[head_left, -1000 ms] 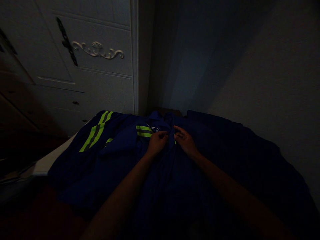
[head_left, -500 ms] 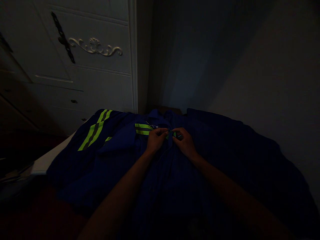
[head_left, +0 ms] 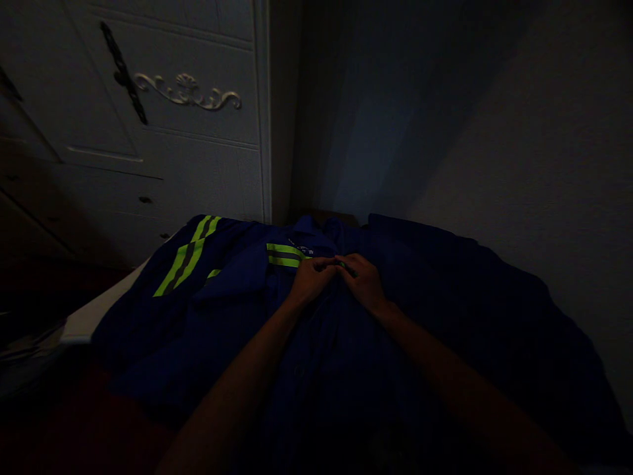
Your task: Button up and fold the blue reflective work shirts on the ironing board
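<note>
A dark blue work jacket (head_left: 237,310) with yellow-green reflective stripes lies spread flat in front of me in dim light. My left hand (head_left: 310,280) and my right hand (head_left: 364,282) meet at the jacket's front opening just below the collar. Both hands pinch the cloth edges there, fingertips almost touching each other. One striped sleeve lies out to the left. Whatever small part sits between the fingers is too dark to make out.
A white cabinet (head_left: 163,132) with ornate trim and a dark handle stands at the back left. A plain wall (head_left: 519,152) runs along the right. The pale edge of the surface (head_left: 93,313) under the jacket shows at the left.
My two hands have drawn closer together at the jacket's front, closing the small gap between them. The jacket has stayed where it lay.
</note>
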### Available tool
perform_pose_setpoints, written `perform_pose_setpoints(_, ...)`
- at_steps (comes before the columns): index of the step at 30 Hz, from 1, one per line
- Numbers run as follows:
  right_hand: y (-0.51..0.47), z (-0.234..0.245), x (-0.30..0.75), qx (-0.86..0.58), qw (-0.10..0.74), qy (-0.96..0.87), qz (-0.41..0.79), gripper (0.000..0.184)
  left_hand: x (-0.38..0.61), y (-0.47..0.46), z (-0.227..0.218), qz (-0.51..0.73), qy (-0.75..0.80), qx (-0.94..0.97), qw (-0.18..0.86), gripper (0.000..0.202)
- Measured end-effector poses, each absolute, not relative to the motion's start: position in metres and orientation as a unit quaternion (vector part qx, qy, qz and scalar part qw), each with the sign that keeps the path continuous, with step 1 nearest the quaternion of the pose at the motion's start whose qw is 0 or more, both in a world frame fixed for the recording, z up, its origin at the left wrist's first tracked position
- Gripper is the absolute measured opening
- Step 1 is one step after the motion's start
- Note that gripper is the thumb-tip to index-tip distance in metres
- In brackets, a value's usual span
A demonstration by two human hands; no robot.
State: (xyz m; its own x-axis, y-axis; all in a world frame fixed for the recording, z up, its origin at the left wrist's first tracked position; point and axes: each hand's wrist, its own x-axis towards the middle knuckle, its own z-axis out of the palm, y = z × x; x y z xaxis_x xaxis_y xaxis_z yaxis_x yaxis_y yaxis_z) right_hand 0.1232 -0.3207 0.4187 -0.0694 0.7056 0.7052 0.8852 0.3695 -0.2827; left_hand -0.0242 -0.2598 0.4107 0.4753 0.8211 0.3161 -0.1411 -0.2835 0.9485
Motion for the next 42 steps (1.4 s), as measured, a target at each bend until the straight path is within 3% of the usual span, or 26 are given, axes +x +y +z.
perform_pose_setpoints(9, -0.32, 0.42, 0.125, -0.546, 0.374, -0.743, -0.101, 0.027, -0.023, -0.256, 0.402, 0.425, 0.249, 0.738, 0.461, 0.024)
perform_pose_setpoints(17, -0.327, 0.427, 0.121, -0.591, 0.339, -0.722, -0.117, 0.039, -0.022, -0.25, 0.401, 0.43, 0.289, 0.663, 0.541, 0.018)
perform_pose_setpoints(26, -0.328, 0.428, 0.117, -0.6, 0.286, -0.734, -0.144, 0.03, -0.015, -0.244, 0.392, 0.424, 0.299, 0.6, 0.608, 0.013)
perform_pose_setpoints(36, -0.321, 0.422, 0.126, -0.614, 0.329, -0.716, -0.049, 0.034, -0.016, -0.246, 0.393, 0.41, 0.296, 0.646, 0.572, 0.011)
perform_pose_setpoints(42, -0.314, 0.415, 0.129, -0.635, 0.355, -0.685, -0.033, 0.05, -0.013, -0.244, 0.387, 0.439, 0.289, 0.648, 0.552, 0.011)
